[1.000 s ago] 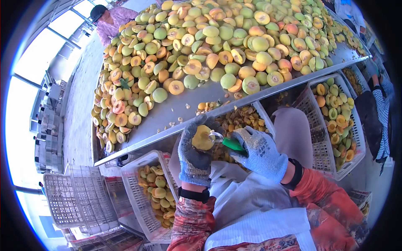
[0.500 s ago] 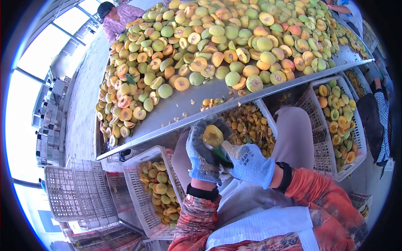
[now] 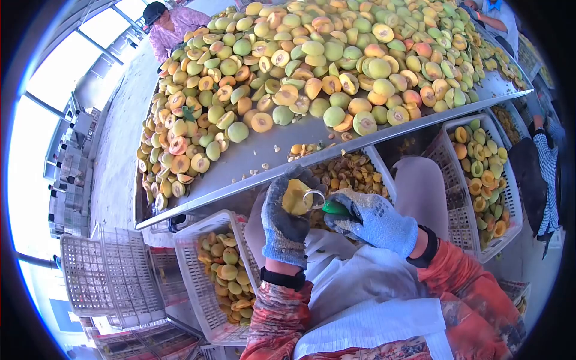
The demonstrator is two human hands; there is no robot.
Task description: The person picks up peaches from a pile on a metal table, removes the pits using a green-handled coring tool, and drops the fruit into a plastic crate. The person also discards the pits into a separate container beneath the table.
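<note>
My left hand (image 3: 281, 225), in a blue knit glove with a dark palm, is closed around a yellow peach half (image 3: 294, 198) just off the table's front edge. In my right hand (image 3: 381, 225), gloved alike, is a pitting tool (image 3: 337, 208) with a green handle and a metal ring. The ring lies right at the cut face of the fruit, on the side towards my right hand. Beneath both hands a crate (image 3: 384, 174) of brownish pits and scraps is partly hidden. A large heap of halved peaches (image 3: 336, 66) covers much of the metal table (image 3: 252, 157).
Fruit halves fill a white crate (image 3: 195, 294) by my left leg and another crate (image 3: 512, 198) at right. Stacked crates (image 3: 111, 279) stand at far left. One person (image 3: 174, 27) is across the table at back left, another (image 3: 501, 24) at back right.
My right hand has moved right and away from the left, turning so the tool's ring and green handle now show. The left hand has tilted the peach half slightly.
</note>
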